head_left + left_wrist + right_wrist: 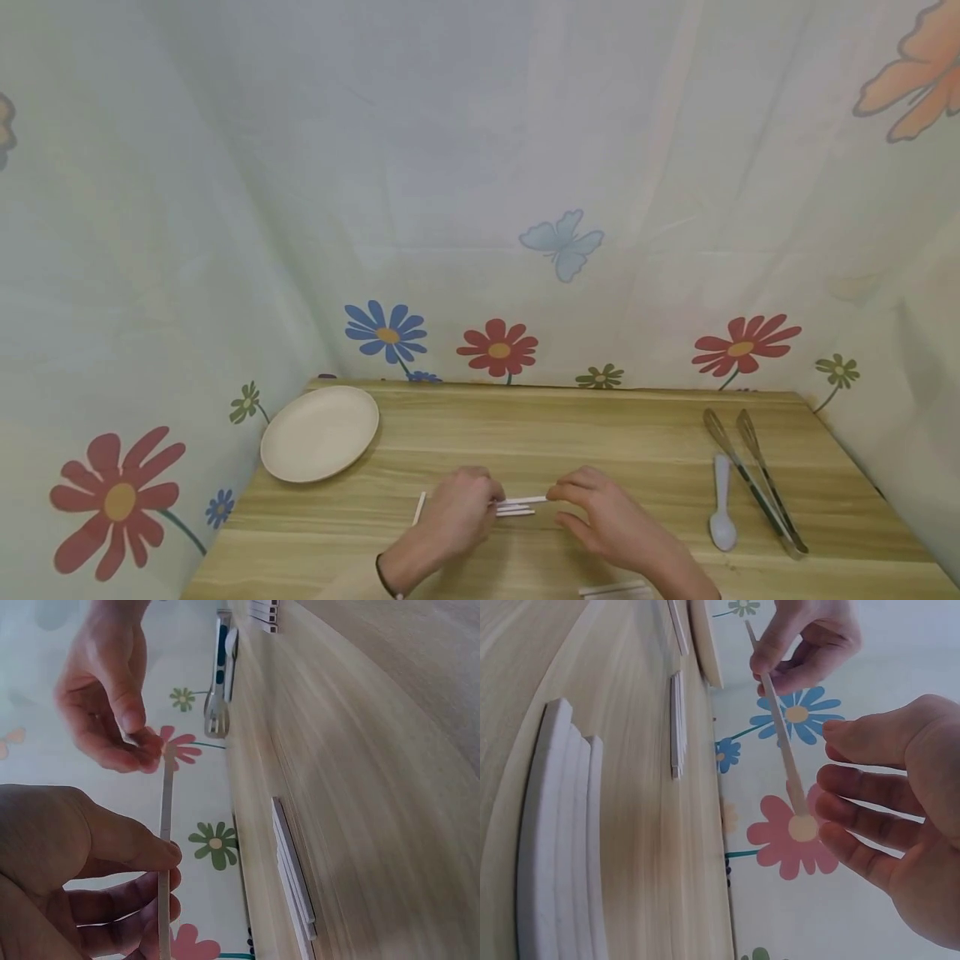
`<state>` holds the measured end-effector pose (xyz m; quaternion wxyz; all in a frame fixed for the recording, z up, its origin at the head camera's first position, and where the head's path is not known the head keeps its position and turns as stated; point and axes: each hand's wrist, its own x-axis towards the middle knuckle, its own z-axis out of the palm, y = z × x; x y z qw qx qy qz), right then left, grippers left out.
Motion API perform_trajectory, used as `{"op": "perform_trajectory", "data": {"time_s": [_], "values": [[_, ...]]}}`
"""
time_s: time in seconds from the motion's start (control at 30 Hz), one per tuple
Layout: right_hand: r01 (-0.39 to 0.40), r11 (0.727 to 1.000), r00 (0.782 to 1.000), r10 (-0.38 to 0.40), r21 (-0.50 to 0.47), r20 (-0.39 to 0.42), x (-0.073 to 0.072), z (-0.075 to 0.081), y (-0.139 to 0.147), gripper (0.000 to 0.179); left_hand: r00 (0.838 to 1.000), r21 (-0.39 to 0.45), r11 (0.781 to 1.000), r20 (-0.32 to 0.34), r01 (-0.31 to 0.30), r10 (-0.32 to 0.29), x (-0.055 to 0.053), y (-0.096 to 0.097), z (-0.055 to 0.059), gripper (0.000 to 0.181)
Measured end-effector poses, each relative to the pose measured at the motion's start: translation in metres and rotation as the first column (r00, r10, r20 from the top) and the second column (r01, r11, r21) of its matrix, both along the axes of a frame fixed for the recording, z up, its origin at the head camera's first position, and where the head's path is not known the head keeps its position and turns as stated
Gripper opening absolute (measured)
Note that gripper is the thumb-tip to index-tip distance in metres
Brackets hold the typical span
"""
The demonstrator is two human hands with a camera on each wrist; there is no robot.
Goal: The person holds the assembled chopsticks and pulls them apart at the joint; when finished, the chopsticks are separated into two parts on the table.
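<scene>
A thin white stick [166, 806] is pinched between the thumb and fingers of my left hand [459, 510], held above the table. Its free end points toward my right hand [611, 518]. In the right wrist view, the right fingers [862, 851] are loosely bent beside that stick end, with a small gap and nothing in them. Below the hands, several similar white sticks [678, 724] lie side by side on the wooden table. Nearer the front, another group of white sticks [559, 840] lies in a row; the head view cuts it off at the bottom.
One more white stick [419, 508] lies left of my left hand. A round cream plate [321, 433] sits at the table's back left. To the right are a pale spoon [722, 508] and metal tongs [757, 479]. A flowered curtain [450, 208] surrounds the table.
</scene>
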<state>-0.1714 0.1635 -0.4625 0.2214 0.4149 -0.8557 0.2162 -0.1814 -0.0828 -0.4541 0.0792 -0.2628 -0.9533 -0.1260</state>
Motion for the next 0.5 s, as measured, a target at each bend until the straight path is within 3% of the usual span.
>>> {"op": "perform_trajectory", "data": {"time_s": [0.1,0.27,0.5], "values": [[-0.004,1.0,1.0,0.004,0.01,0.006,-0.001,-0.001,-0.002,0.026,1.0,-0.008,1.0,0.009,0.017,-0.017,0.0,0.003,0.001,0.014],[-0.022,1.0,1.0,0.022,0.005,-0.006,-0.003,-0.004,-0.005,0.024,0.998,-0.032,0.998,-0.036,0.057,-0.058,0.002,0.008,0.002,0.013],[0.013,1.0,1.0,-0.014,-0.026,-0.012,-0.004,-0.008,-0.008,0.016,0.997,-0.009,0.997,-0.01,0.079,-0.079,0.004,0.012,0.003,0.013]]}}
